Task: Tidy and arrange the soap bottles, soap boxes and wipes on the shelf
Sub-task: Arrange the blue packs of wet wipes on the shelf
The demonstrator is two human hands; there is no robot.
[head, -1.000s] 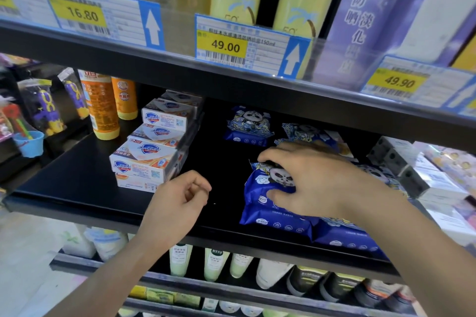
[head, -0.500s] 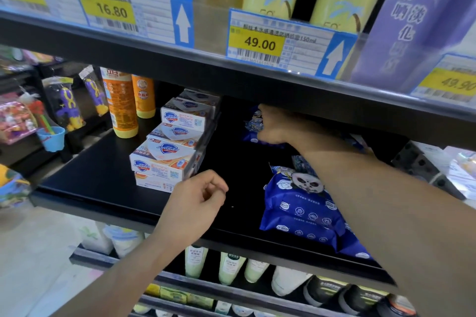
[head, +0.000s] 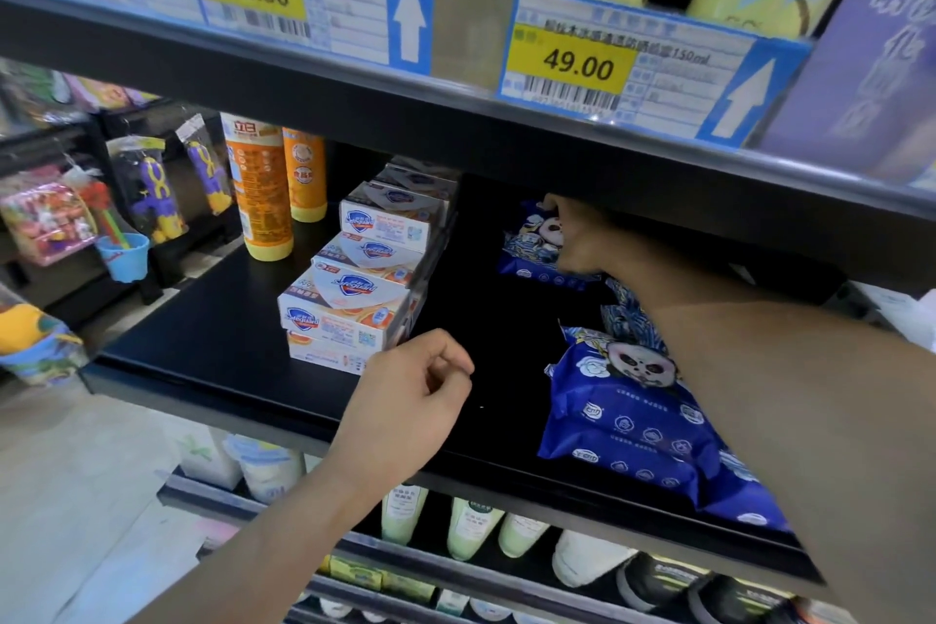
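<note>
Right hand is reaching deep under the upper shelf, and its grip is closing around the far wipes pack at the back of the black shelf; the fingers are curling over the pack's top, though the shelf edge above is hiding part of them. Left hand is hovering over the shelf's front lip with its fingers loosely curled and its grip holding nothing.

Seen from the head camera, the only view, the task's things are lying as follows. Two orange soap bottles are standing upright at the back left, one behind the other. Just beside them, the soap boxes are sitting in a stacked row running front to back, roughly in line but a little uneven, the front ones slightly skewed. On the right, the front wipes pack is lying near the shelf's front edge, with another blue pack partly showing behind it under the forearm; these packs are angled rather than squared up.

As a judgement, the work is about midway: the bottles are looking settled, the boxes are needing a small straightening, and the wipes are the main thing left, since the packs are scattered well apart from front to back.
</note>
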